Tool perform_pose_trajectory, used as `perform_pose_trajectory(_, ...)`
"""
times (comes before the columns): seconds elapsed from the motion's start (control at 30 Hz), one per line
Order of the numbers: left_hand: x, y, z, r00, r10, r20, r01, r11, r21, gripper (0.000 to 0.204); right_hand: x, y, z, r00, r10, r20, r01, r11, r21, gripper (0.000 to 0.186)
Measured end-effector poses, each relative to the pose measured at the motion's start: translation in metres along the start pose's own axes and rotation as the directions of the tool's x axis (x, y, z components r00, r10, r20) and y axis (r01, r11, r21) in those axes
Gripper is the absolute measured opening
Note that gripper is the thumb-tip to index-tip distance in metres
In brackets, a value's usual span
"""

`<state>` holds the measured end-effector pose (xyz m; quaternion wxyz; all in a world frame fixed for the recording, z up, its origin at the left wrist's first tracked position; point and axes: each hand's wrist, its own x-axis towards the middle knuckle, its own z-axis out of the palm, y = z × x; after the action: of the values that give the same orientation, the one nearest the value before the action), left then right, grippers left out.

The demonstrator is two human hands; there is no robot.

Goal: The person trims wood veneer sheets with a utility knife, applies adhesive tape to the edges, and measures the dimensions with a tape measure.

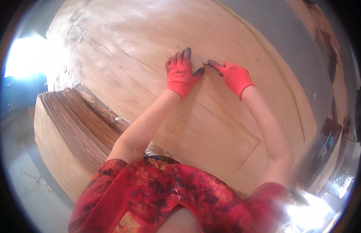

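Note:
A wide sheet of pale wood veneer (149, 89) lies before me, marked with cracks, seams and a knot at the far left. My left hand (181, 73), in a red glove with dark fingertips, rests flat on it with the thumb held away from the fingers. Just to its right, my right hand (232, 75) wears a matching glove and is closed round a small knife (205, 64). Its thin dark tip points left, toward the left hand, close to the veneer surface. Most of the knife is hidden inside the fist.
At the left stands a thick stack of veneer sheets (77, 124) with layered brown edges. Grey floor (273, 23) shows beyond the sheet's far right edge. Wood scraps (329, 128) lie along the right side. Bright light glares at the upper left and lower right.

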<state>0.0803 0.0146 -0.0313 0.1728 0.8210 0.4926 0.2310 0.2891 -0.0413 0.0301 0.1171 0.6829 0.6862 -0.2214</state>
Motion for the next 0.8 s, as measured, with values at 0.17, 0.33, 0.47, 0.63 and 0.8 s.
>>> perform_pose_trajectory(0.17,0.000,0.004,-0.005,1.000,-0.009,0.026,0.008,1.000,0.005,0.087,-0.053,0.003,0.030,0.977,0.214,0.008,-0.214,0.977,0.023,0.064)
perform_pose_trajectory(0.33,-0.001,0.003,-0.004,0.999,0.002,0.032,-0.003,1.000,0.024,0.084,-0.118,0.005,0.075,0.925,0.366,-0.098,-0.357,0.929,0.097,0.061)
perform_pose_trajectory(0.47,-0.003,0.001,0.000,0.999,0.015,0.030,-0.017,0.997,0.069,0.081,-0.183,0.009,0.110,0.880,0.471,-0.057,-0.453,0.870,0.197,0.059)
perform_pose_trajectory(0.63,0.000,0.007,0.003,0.997,0.005,0.075,-0.012,0.996,0.088,0.083,-0.222,0.015,0.137,0.842,0.537,-0.046,-0.502,0.813,0.296,0.062)
perform_pose_trajectory(0.8,-0.002,0.000,0.002,0.998,0.005,0.070,-0.011,0.995,0.096,0.082,-0.231,0.025,0.102,0.744,0.560,-0.365,-0.316,0.776,0.546,0.070)
